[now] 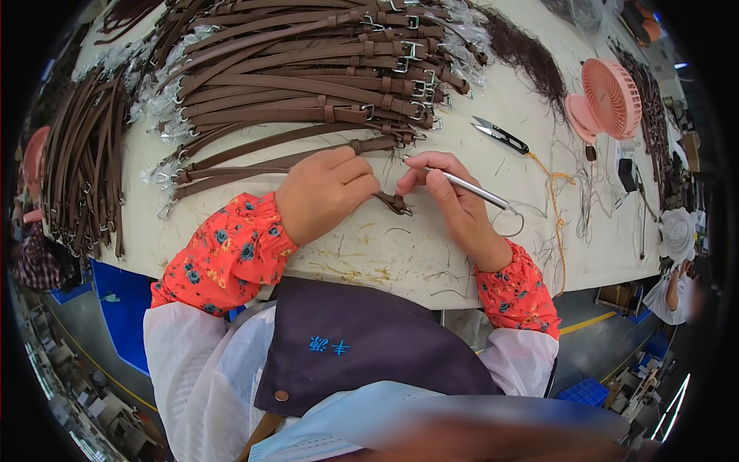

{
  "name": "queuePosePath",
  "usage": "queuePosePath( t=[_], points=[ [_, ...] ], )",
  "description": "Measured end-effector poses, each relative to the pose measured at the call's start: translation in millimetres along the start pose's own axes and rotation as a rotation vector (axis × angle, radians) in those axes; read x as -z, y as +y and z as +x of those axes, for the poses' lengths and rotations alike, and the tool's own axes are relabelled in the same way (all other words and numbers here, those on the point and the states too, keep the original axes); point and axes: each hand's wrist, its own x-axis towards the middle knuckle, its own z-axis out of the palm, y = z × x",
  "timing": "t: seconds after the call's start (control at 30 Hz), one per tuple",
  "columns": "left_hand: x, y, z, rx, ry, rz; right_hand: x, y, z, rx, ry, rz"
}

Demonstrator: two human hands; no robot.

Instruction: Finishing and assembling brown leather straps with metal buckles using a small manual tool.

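Note:
My left hand (325, 194) is closed on a brown strap (239, 179) near its buckle end. The strap's metal buckle (396, 204) pokes out past my fingers, just above the table. In my right hand (456, 202) is a slim silver pen-shaped tool (477, 191), with a thin cord trailing from its back end. The tool's tip points toward the strap end between my hands; whether it touches is too small to tell. Many brown buckled straps (292, 83) lie in a pile beyond my left hand, several with clear plastic wrap on their ends.
Thread snips (500, 135) tied to an orange cord (560, 223) lie right of the pile. A pink fan (608, 96) stands at the far right. Another strap bundle (85, 162) hangs over the left edge. Dark loose threads (523, 50) and scraps litter the pale table (346, 254).

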Motion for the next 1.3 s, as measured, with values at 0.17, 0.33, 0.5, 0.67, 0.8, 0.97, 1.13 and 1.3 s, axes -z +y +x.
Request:
queuePosePath(
  t=[0.17, 0.33, 0.5, 0.67, 0.8, 0.97, 1.13, 1.3],
  points=[
    [0, 5, -5, 0.085, -0.06, 0.011, 0, 2, -2, -0.044, -0.044, 0.084],
    [16, 5, 4, 0.384, -0.195, -0.444, 1, 2, -2, -0.042, -0.089, -0.084],
    [0, -2, -1, 0.235, -0.077, -0.373, -1, 1, -2, -0.008, -0.066, -0.049],
    [-9, -3, -1, 0.223, -0.048, -0.3, 3, -3, -3, -0.142, -0.017, 0.157],
    [-6, 2, 2, 0.308, -0.067, -0.3, 2, -6, -3, -0.242, -0.087, 0.082],
    [0, 4, 3, 0.335, -0.066, -0.379, 1, -6, -2, -0.257, -0.111, 0.036],
    [4, 5, 5, 0.396, -0.138, -0.419, 0, -5, -2, -0.265, -0.131, 0.026],
    [5, 7, 5, 0.401, -0.15, -0.411, -1, -4, -2, -0.253, -0.133, 0.02]
  ],
)
